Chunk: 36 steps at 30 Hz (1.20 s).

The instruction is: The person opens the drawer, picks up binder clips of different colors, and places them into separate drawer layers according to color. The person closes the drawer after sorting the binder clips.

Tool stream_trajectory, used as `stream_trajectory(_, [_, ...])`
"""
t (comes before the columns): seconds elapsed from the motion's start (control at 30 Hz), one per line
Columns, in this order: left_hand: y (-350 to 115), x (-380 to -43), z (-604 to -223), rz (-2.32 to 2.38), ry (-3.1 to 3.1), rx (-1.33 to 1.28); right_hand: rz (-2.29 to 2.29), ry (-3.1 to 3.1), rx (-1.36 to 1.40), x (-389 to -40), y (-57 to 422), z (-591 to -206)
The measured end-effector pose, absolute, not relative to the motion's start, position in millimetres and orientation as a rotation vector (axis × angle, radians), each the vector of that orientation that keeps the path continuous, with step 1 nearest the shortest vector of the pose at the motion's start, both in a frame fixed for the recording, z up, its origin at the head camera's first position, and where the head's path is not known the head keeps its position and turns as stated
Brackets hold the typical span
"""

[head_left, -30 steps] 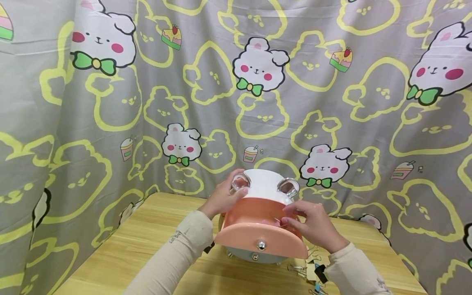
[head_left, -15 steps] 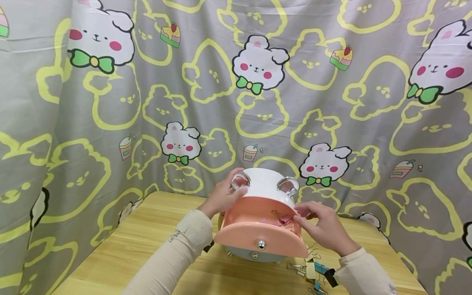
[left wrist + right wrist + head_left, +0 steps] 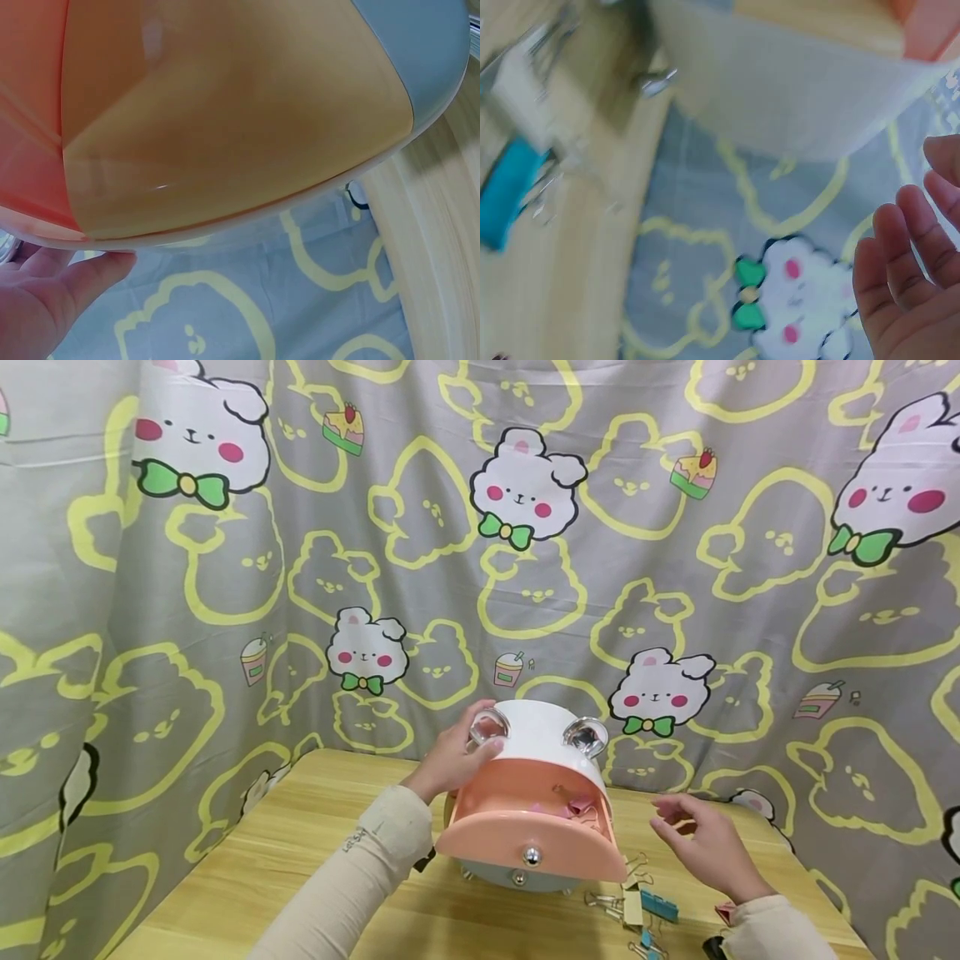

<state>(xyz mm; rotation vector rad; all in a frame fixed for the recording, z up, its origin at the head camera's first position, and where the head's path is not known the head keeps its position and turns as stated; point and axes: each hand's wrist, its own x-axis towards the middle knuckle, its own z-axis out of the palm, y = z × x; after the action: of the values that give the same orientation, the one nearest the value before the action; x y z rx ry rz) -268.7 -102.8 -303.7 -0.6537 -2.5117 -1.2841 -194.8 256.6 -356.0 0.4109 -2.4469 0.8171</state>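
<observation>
A small round storage box (image 3: 536,722) with silver ear-shaped rings stands on the table in the head view. Its coral drawer (image 3: 525,835) is pulled out, and pink binder clips (image 3: 581,807) lie inside at the right. My left hand (image 3: 453,756) grips the box's upper left side by the ring, thumb in front. In the left wrist view, the box's yellow drawer (image 3: 240,112) fills much of the frame above that hand. My right hand (image 3: 708,847) hovers right of the box, holding nothing. Its fingers are loosely bent in the right wrist view.
Right of the box lie a cream binder clip (image 3: 632,906), a teal binder clip (image 3: 660,906) and a small blue one (image 3: 647,942). Near my right sleeve are a pink clip (image 3: 724,912) and a black object (image 3: 714,948). A patterned curtain (image 3: 442,568) hangs behind the wooden table (image 3: 300,843).
My right hand has drawn out of the drawer and moved right, away from the box. The pink clips are left in the drawer. My left hand has stayed on the box.
</observation>
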Motion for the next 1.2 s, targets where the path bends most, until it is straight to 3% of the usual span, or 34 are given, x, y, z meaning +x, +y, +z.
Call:
stream_trajectory(0.77, [-103, -268, -303, -1.270, -2.504, -0.658, 0.794, -3.009, 0.086, -217, 344, -420])
stream_trajectory(1.2, [-102, -271, -304, -1.253, -2.499, -0.661, 0.819, -3.210, 0.012, -214, 363, -444])
